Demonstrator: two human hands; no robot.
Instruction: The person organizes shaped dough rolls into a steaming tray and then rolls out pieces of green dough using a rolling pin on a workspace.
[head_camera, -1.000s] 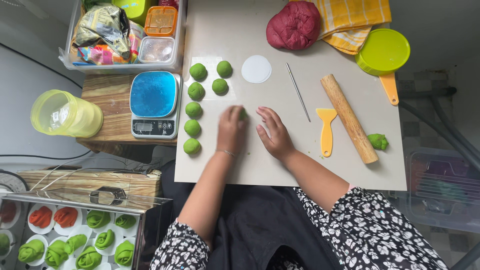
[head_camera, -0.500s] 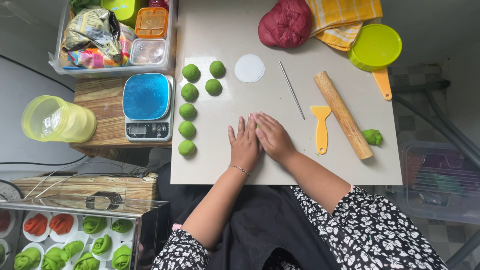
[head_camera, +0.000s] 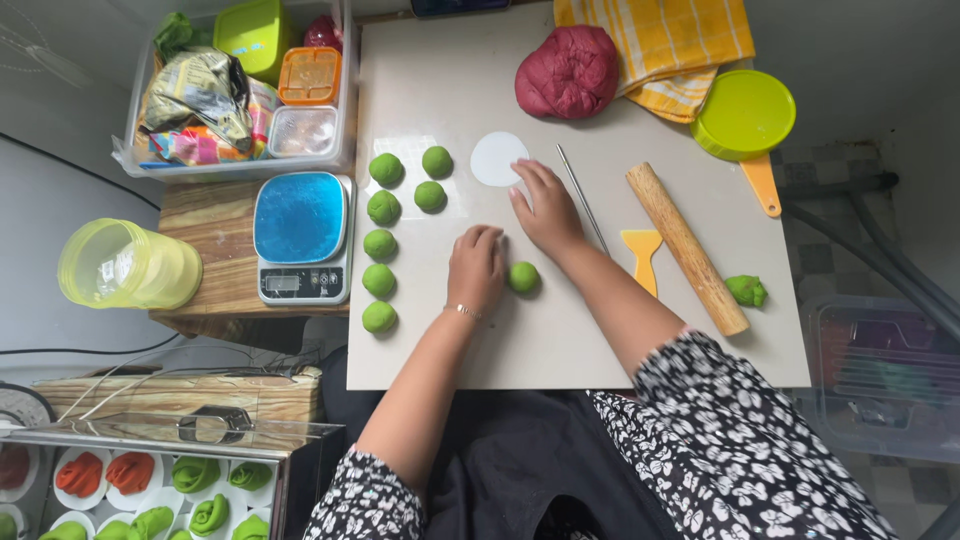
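Pale board (head_camera: 600, 340) was spread with work: nearest, a small green dough ball (head_camera: 523, 277) lay between the flat, open left hand (head_camera: 477, 267) and open right hand (head_camera: 548, 210). Seven rolled green balls (head_camera: 380, 243) were lined beside; farther, a white disc (head_camera: 497, 158) and unportioned red dough mound (head_camera: 568, 72) remained.

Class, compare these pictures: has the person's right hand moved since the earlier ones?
Yes. The right hand has gone up the board, away from the person, to the white disc, leaving a green dough ball uncovered beside the left hand.
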